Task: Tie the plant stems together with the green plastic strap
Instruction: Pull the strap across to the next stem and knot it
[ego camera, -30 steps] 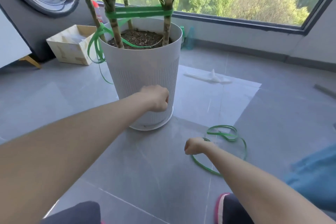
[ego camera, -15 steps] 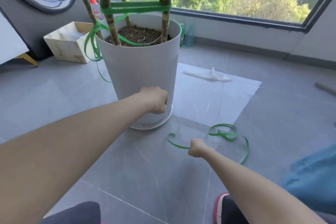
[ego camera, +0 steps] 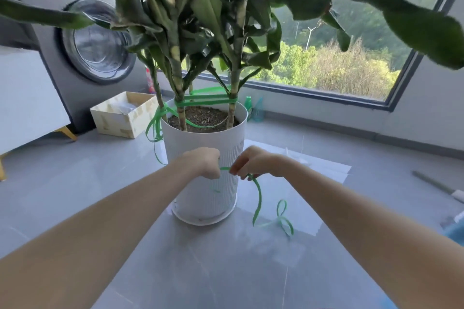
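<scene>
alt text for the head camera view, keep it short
A left hand and a right hand hold a loose green strap between them in front of a tall white pot, its tail looping onto the grey floor. The plant stems above the soil already carry turns of green strapping; a washing machine stands behind, left.
</scene>
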`<control>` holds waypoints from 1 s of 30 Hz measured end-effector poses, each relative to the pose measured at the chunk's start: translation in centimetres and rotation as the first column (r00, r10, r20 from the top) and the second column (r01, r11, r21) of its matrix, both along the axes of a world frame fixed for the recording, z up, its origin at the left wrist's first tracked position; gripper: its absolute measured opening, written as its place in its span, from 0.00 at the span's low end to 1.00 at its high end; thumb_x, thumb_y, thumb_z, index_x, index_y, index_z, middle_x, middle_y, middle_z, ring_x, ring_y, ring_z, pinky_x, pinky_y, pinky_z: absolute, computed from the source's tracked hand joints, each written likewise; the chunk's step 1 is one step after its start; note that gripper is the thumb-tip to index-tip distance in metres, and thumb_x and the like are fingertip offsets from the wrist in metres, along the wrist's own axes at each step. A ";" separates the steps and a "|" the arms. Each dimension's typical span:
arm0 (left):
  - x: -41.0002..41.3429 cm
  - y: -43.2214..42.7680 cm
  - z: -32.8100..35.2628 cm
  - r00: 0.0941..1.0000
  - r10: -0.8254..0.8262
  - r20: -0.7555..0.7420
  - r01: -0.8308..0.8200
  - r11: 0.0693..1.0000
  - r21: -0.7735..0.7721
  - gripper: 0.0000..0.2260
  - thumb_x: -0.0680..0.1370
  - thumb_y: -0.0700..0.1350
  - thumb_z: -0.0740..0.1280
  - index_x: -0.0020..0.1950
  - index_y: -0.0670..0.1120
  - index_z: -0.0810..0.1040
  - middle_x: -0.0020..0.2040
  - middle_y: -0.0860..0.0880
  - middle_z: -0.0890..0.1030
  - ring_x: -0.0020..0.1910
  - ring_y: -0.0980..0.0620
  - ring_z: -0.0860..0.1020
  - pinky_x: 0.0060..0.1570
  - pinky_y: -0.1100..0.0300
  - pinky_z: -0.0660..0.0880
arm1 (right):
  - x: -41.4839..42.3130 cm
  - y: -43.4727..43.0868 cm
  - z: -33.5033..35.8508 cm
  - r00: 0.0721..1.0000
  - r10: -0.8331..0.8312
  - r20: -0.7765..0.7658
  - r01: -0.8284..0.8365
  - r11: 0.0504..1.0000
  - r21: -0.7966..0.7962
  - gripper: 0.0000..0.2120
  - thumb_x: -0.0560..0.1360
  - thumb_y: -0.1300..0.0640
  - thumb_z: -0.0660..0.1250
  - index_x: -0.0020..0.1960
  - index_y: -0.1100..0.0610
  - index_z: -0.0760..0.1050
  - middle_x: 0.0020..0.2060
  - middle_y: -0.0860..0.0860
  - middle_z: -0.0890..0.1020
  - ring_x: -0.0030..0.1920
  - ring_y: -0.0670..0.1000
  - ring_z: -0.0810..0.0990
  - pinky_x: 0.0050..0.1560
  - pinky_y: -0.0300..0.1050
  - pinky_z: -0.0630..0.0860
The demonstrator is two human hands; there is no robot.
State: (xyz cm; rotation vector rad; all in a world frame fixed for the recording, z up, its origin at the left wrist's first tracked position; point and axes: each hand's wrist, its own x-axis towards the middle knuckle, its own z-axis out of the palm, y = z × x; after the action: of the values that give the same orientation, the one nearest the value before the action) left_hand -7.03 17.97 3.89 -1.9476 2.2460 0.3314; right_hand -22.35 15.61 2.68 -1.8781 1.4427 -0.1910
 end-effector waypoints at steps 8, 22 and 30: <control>0.4 4.1 2.8 0.929 0.146 -0.340 -0.152 0.988 0.008 0.28 0.78 0.46 0.65 0.74 0.39 0.57 0.73 0.43 0.64 0.70 0.45 0.66 0.65 0.56 0.66 | -0.3 3.9 8.0 0.986 0.024 0.163 0.005 0.985 -0.174 0.10 0.76 0.69 0.64 0.40 0.57 0.71 0.48 0.56 0.82 0.35 0.46 0.78 0.37 0.39 0.75; 1.9 7.5 6.6 0.564 0.067 -0.823 -0.288 0.950 -0.121 0.13 0.82 0.44 0.56 0.54 0.41 0.79 0.35 0.48 0.73 0.34 0.53 0.73 0.34 0.65 0.72 | -3.4 7.3 10.1 0.930 -0.190 0.314 0.301 0.886 -0.354 0.10 0.78 0.68 0.56 0.45 0.56 0.70 0.46 0.56 0.83 0.31 0.46 0.71 0.29 0.36 0.69; 2.1 6.7 6.1 0.698 -0.005 -0.716 -0.222 0.949 -0.223 0.11 0.82 0.44 0.58 0.55 0.42 0.80 0.41 0.53 0.83 0.35 0.50 0.80 0.46 0.54 0.78 | -4.6 6.4 7.9 0.969 -0.239 0.068 0.245 0.874 -0.420 0.15 0.78 0.68 0.55 0.56 0.52 0.73 0.46 0.54 0.82 0.32 0.47 0.73 0.27 0.38 0.66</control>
State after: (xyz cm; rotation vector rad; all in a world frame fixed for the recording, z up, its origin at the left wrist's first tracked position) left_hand -4.90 24.63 10.03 -2.4216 2.7556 0.9765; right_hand -26.94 22.04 10.59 -2.0162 1.7308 -0.6912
